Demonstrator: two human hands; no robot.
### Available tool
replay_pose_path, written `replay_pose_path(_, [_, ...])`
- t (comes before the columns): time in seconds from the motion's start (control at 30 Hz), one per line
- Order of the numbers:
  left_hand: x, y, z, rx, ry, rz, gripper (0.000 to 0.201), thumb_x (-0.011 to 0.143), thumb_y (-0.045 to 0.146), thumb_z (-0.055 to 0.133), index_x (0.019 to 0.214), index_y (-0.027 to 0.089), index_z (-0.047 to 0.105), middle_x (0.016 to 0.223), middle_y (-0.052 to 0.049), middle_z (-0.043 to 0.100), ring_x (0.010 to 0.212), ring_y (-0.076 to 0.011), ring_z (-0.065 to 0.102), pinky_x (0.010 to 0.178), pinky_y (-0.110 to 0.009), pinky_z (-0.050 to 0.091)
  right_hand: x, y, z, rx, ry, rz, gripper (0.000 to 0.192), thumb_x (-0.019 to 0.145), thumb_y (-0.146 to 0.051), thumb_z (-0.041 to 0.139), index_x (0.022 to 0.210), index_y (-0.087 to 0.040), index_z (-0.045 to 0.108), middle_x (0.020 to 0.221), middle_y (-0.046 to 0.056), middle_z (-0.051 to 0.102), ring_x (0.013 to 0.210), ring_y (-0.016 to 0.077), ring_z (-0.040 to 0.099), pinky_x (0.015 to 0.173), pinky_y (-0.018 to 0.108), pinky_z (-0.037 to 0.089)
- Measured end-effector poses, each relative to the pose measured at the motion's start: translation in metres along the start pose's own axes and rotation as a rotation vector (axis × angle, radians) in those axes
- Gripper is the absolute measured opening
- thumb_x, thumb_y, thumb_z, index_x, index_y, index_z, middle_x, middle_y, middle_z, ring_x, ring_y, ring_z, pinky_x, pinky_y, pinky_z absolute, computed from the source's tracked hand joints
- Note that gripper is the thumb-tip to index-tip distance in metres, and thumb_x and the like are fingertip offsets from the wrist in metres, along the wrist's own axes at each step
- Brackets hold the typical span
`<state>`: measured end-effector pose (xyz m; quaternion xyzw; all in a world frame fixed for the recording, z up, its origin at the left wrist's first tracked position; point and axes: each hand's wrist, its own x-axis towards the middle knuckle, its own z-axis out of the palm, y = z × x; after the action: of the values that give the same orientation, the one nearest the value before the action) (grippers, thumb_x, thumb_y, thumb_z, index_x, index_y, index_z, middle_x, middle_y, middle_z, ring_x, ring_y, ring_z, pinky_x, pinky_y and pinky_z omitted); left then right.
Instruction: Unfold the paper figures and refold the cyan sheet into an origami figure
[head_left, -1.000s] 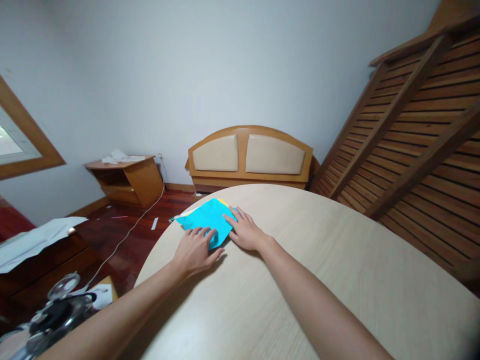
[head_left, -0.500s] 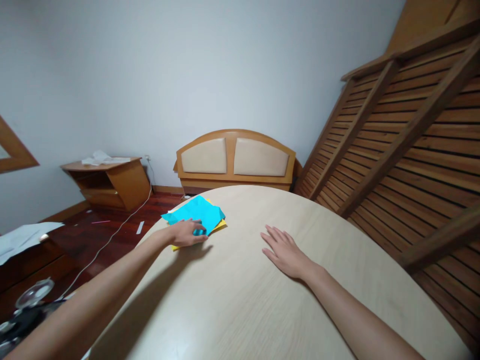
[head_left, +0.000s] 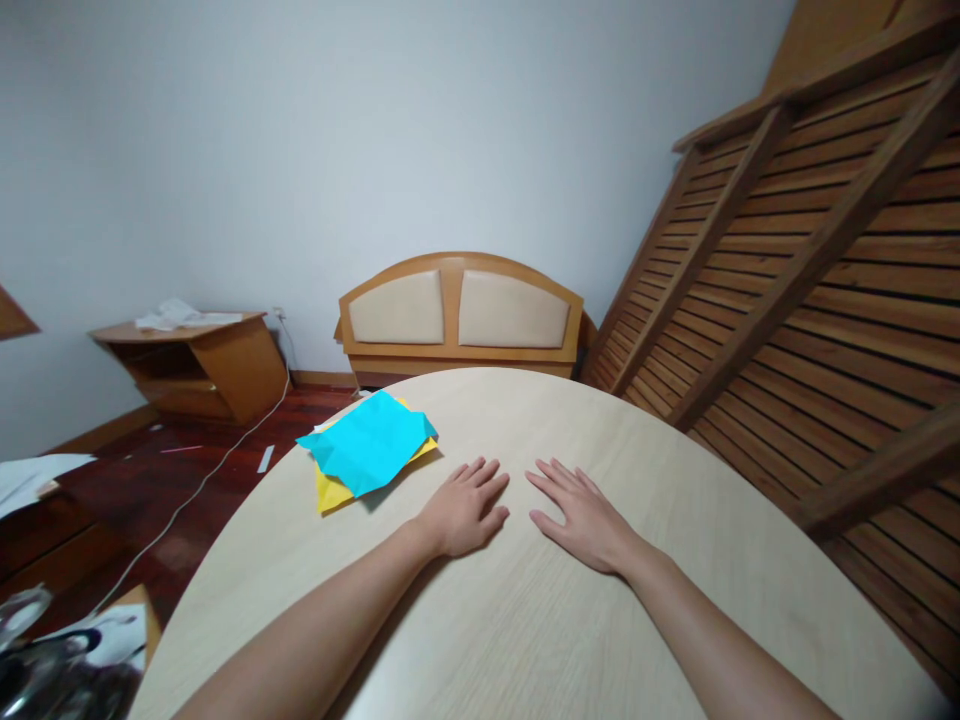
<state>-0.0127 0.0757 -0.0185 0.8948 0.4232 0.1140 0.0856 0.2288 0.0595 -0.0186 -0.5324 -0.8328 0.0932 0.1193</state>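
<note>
1. Blue paper point(head_left: 369, 441), creased and partly folded, lies near the far left edge of the round table point(head_left: 570, 620).
2. It rests on top of a yellow sheet point(head_left: 332, 491), which shows at the near corner and along the right edge of the blue one.
3. No hand touches either sheet.
4. The left hand point(head_left: 465, 508) lies flat on the tabletop, palm down, fingers spread, holding nothing; it is near the papers, just to their right.
5. The right hand point(head_left: 581, 515) lies flat in the same way, empty, just beside the left hand and farther from the papers.
6. Beyond the table a padded headboard point(head_left: 459, 315) stands against the white wall.
7. A slatted wooden frame point(head_left: 810, 270) leans at the right.
8. A low wooden cabinet point(head_left: 199, 365) with white papers on top stands at the left, and a white cable point(head_left: 196, 490) runs across the dark red floor.
</note>
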Motion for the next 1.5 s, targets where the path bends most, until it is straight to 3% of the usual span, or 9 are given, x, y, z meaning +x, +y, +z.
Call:
replay_pose_path(0.93, [-0.001,0.000,0.000,-0.004,0.021,0.022,0.054,0.099,0.043,0.043,0.146,0.018,0.046,0.158,-0.015,0.038,0.147,-0.0354,0.031,0.118,-0.055,0.029,0.001,0.003,0.007,-0.014,0.026,-0.010,0.061,0.096,-0.054,0.047,0.150,-0.027,0.044,0.161,0.006,0.034,0.150,0.0297,0.025,0.121,0.053,0.021])
replay_pose_path(1.13, [0.000,0.004,-0.006,0.030,0.125,0.024,0.044,0.098,0.039,0.046,0.136,0.019,0.055,0.149,-0.012,0.050,0.140,-0.0315,0.042,0.116,-0.050,0.033,0.002,0.007,0.011,-0.004,0.048,-0.024,0.061,0.096,-0.056,0.046,0.150,-0.028,0.044,0.161,0.006,0.035,0.150,0.0298,0.025,0.121,0.054,0.020])
replay_pose_path(1.27, [0.001,-0.001,-0.022,0.117,0.350,-0.138,0.039,0.099,0.036,0.042,0.127,0.017,0.061,0.147,-0.012,0.051,0.136,-0.0299,0.045,0.116,-0.048,0.033,0.002,0.008,0.012,-0.018,0.047,-0.025,0.060,0.096,-0.056,0.045,0.150,-0.027,0.045,0.160,0.007,0.034,0.150,0.0302,0.026,0.121,0.055,0.021])
replay_pose_path(1.37, [-0.001,-0.015,-0.032,0.193,0.501,-0.328,0.040,0.096,0.036,0.044,0.129,0.018,0.059,0.154,-0.012,0.043,0.141,-0.0341,0.036,0.116,-0.054,0.028,0.002,0.010,0.013,-0.011,0.060,-0.028,0.060,0.096,-0.056,0.045,0.150,-0.028,0.045,0.161,0.006,0.034,0.150,0.0306,0.026,0.121,0.055,0.021])
replay_pose_path(1.5, [-0.009,-0.031,-0.032,0.236,0.513,-0.452,0.038,0.097,0.039,0.043,0.122,0.019,0.064,0.152,-0.010,0.046,0.139,-0.0348,0.038,0.114,-0.054,0.030,0.002,0.011,0.014,-0.005,0.064,-0.026,0.061,0.096,-0.057,0.044,0.149,-0.028,0.045,0.160,0.007,0.035,0.150,0.0304,0.026,0.121,0.055,0.020])
